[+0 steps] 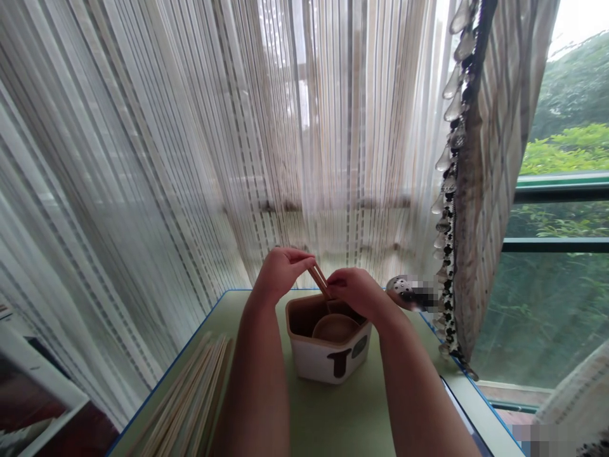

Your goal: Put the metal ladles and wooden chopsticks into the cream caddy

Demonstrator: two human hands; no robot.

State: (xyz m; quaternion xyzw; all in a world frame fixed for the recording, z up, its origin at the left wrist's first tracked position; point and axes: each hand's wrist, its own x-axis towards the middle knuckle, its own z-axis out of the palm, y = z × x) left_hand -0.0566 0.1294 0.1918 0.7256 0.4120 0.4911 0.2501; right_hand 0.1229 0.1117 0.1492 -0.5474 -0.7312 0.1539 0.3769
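Observation:
A pair of light wooden sticks, which look like chopsticks (320, 279), slants down into a hexagonal container (314, 362), white outside and brown inside. The fingers of my left hand (284, 270) are closed on their upper end, above the container's far left side. Lower down, at the back rim, my right hand (354, 289) has its fingers closed against the sticks; part of its grip is hidden. Inside the container sits a round brown bowl-like piece (335, 327), close to the sticks' lower end. Whether they touch it I cannot tell.
A bundle of long thin wooden sticks (193, 393) lies on the pale green table (328, 419), left of my left forearm. Right of my right hand is a shiny perforated object (400, 292), partly blurred out. A striped curtain (304, 158) hangs behind the table.

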